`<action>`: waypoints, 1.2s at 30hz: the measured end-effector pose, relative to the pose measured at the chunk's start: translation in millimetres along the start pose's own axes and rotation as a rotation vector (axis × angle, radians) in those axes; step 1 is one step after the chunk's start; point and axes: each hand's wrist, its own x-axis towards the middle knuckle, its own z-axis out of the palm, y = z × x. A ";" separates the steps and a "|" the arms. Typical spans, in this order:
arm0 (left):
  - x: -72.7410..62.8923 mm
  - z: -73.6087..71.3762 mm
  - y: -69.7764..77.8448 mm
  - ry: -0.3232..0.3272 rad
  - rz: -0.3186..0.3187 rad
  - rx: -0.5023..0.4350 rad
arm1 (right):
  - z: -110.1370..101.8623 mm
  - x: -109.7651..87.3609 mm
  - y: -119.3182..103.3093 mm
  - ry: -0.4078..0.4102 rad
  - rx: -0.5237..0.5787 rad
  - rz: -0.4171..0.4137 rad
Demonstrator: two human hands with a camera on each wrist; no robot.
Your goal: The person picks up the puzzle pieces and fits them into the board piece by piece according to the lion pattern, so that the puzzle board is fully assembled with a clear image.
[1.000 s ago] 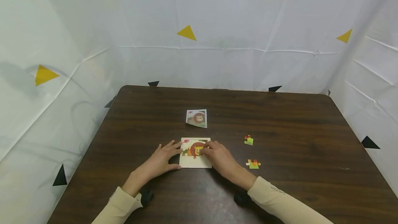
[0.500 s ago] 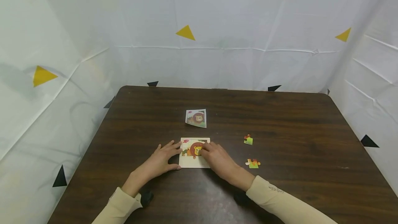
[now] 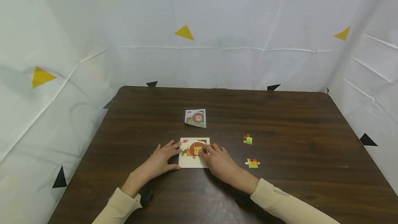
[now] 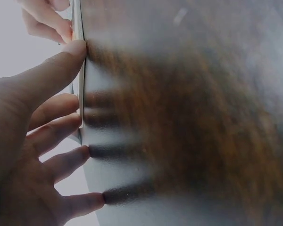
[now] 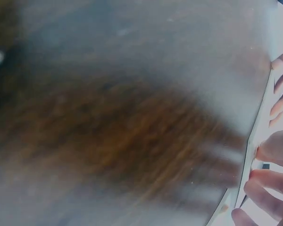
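In the head view a cream puzzle board (image 3: 192, 162) with a partly filled lion picture lies on the table. My left hand (image 3: 161, 158) rests at its left edge, fingers spread, thumb near the lower left corner. On the board's right side, my right hand (image 3: 222, 164) has thumb and bent fingers together over a puzzle piece beside the lion's face, mostly hidden by the fingertips. The left wrist view shows the left thumb (image 4: 61, 63) against the board's edge. Seen edge-on in the right wrist view, the board (image 5: 252, 141) has the right fingers (image 5: 269, 181) on it.
To the right lie a loose green and red puzzle piece (image 3: 247, 139) and another orange and green loose piece (image 3: 253, 163). Behind the board is a lion picture card (image 3: 195, 118) with a curled corner. White sheeting (image 3: 224, 66) surrounds the dark wooden table (image 3: 289, 123).
The right hand has shifted slightly at the board's right side, its knuckles a little higher and further right. The left hand stays in place at the left edge.
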 end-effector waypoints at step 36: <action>0.7 -1.6 0.1 -0.014 -0.003 0.004 | -22.0 -28.2 55.6 0.203 0.225 0.122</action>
